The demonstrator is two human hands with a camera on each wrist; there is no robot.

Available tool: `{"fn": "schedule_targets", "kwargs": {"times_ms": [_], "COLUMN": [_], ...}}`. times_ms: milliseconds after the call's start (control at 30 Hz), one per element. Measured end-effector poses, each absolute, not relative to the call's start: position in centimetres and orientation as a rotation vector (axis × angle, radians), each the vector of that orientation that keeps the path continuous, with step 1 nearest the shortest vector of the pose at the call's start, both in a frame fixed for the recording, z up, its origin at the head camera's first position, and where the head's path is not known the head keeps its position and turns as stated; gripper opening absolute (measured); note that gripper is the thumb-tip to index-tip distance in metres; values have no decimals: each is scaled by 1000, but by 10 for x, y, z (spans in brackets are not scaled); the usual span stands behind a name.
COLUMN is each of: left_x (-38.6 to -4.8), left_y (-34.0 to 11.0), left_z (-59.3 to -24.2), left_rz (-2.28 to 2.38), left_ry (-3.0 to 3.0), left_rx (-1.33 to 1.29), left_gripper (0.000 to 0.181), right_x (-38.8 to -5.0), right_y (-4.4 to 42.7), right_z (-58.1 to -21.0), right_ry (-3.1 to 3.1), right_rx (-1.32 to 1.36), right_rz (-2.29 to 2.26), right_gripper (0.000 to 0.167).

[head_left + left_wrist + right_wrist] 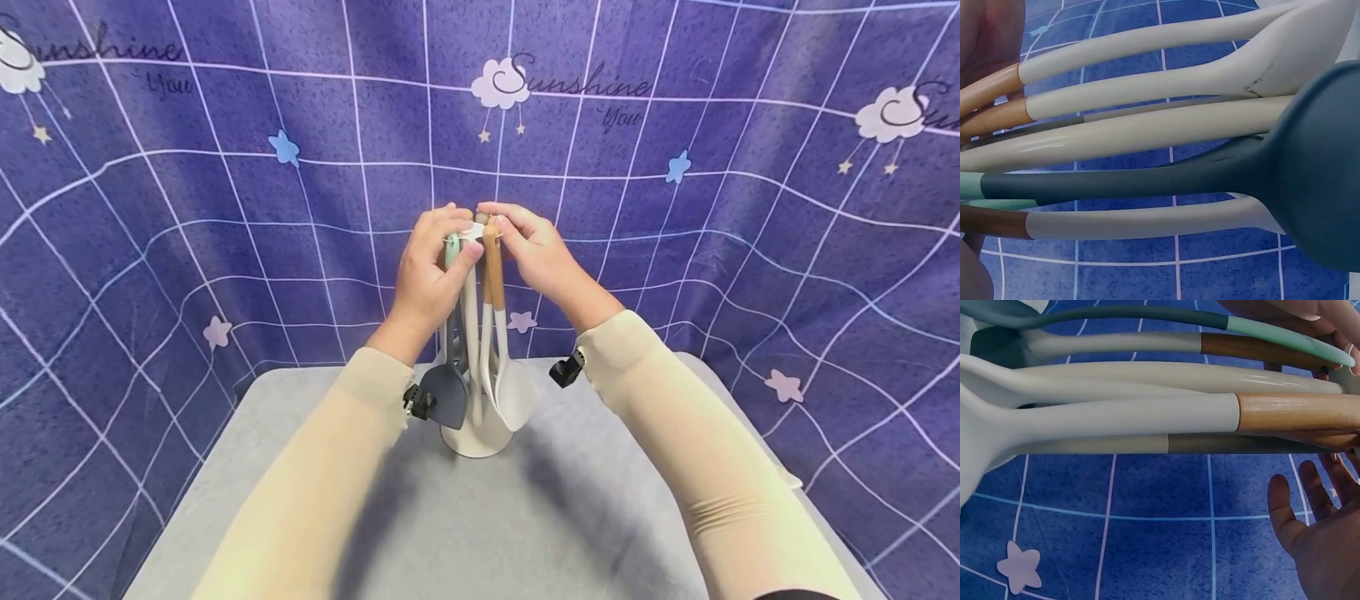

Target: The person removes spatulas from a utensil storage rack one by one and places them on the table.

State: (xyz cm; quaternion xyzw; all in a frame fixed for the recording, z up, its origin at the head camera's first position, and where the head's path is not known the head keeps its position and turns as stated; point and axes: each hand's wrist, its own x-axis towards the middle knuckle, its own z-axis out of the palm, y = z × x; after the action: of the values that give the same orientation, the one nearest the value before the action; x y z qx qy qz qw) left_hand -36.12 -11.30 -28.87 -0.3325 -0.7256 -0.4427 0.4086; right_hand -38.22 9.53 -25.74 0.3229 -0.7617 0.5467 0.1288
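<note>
A cream utensil stand (478, 446) bears several hanging kitchen utensils. Around its white top (472, 233), my left hand (429, 271) bends its fingers, with the thumb at the front beside a mint handle (452, 247); its exact hold is hidden. On the other side, my right hand (546, 257) touches the upper end of a wooden handle (492, 260) with thumb and forefinger extended. Its other fingers spread loosely in the right wrist view. A dark blue-grey utensil head (444, 396) hangs at the left, a white spatula head (517, 398) at the right.
The stand rests on a grey table (480, 525) near its back edge. Behind and on both sides hangs a blue curtain (390, 117) with white grid lines, stars and clouds. Small black camera mounts (567, 368) sit at the cuffs, close to the hanging utensils.
</note>
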Motion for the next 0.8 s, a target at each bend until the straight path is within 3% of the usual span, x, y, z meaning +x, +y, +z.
{"fn": "schedule_targets", "kwargs": {"times_ms": [133, 433, 800], "left_x": [-358, -347, -332], "left_y": [-112, -107, -112], "left_z": [-287, -281, -273], "left_rz": [-1095, -851, -787], "left_ry": [-1793, -1662, -1734], "left_rx": [-758, -581, -571], "left_gripper": [33, 39, 40], "right_x": [-382, -382, -376], "right_y": [96, 99, 97], "right_z": [-255, -255, -250], "right_ry": [-2246, -2257, -2299], "right_rx": [933, 922, 899], "right_rz": [1546, 1517, 1430], "right_gripper": [43, 42, 42]}}
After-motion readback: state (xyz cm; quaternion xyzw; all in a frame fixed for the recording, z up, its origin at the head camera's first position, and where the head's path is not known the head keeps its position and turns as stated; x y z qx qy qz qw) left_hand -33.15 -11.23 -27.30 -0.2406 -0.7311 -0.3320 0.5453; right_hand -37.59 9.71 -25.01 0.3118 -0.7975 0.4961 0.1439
